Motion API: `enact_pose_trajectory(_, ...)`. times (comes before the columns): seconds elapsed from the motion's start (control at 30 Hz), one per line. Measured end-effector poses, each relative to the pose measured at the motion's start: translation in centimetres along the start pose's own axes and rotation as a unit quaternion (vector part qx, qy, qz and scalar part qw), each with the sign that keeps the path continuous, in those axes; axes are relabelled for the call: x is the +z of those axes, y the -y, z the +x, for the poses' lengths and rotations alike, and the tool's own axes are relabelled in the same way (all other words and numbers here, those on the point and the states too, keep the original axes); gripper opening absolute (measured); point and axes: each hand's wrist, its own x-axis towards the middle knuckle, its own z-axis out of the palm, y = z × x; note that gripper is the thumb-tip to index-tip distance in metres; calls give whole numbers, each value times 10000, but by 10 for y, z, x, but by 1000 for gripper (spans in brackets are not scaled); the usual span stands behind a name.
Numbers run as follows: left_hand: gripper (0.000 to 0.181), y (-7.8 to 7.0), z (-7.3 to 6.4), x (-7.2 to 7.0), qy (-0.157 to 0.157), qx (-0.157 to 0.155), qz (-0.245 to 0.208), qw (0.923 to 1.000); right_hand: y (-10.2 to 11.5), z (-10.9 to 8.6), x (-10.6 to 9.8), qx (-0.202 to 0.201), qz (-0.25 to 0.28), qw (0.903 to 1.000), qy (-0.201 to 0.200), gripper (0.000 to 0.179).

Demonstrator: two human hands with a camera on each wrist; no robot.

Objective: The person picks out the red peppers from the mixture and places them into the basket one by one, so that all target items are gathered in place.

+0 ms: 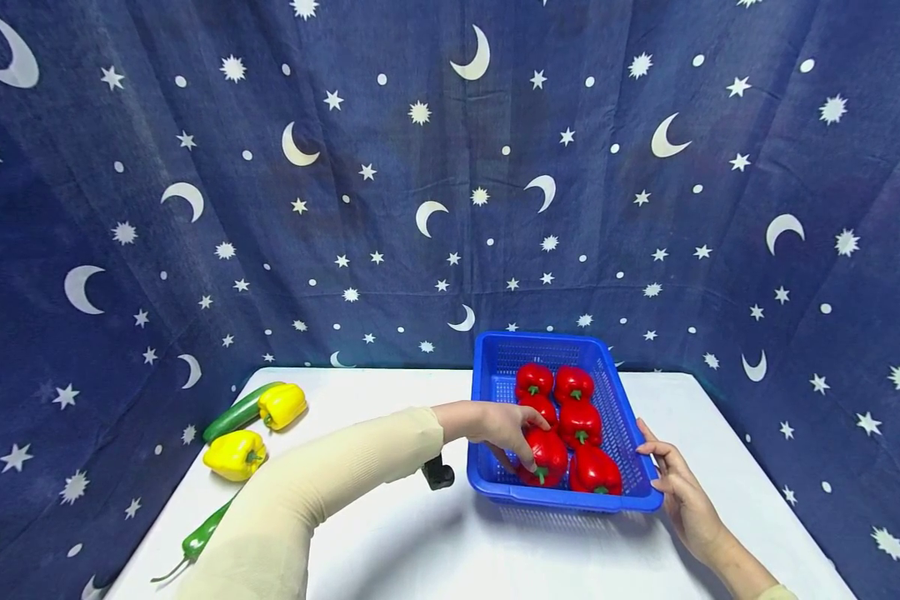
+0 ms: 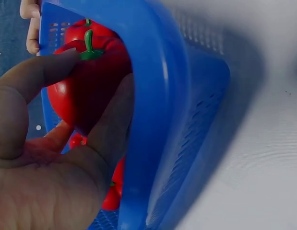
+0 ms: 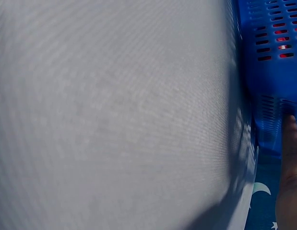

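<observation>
A red bell pepper (image 1: 549, 451) with a green stem lies at the near left of the blue plastic basket (image 1: 525, 494). My left hand (image 1: 501, 427) holds that pepper, reaching over the basket's left rim. In the left wrist view, thumb and fingers grip the pepper's (image 2: 93, 81) sides, close to the rim. Several more red bell peppers (image 1: 580, 423) sit behind and beside it in the basket. My right hand (image 1: 686, 504) is at the basket's right side, fingertips on the rim. The right wrist view shows one straight finger (image 3: 291, 143) against the perforated wall (image 3: 270, 76).
On the white table (image 1: 390, 542), two yellow bell peppers (image 1: 282, 406) lie at the left. Beside them is a green cucumber (image 1: 240, 414). A long green chili pepper (image 1: 204, 533) lies nearer, partly behind my left sleeve. A dark blue curtain (image 1: 390, 208) with moons and stars surrounds the table.
</observation>
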Motion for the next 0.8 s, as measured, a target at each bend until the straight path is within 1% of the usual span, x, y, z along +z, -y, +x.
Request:
enact_pose_trajectory(0.17, 66, 2, 1, -1, 36, 10, -75, 10000, 1, 0, 1, 23, -8, 10000, -3, 45)
enact_pose_trajectory(0.43, 66, 1, 2, 0, 18, -48, 20, 10000, 0, 0, 0, -7, 37, 10000, 7, 45)
enact_pose_trajectory(0.8, 67, 4, 10, 2, -7, -126, -7, 9999, -2, -1, 0, -52, 74, 10000, 23, 45)
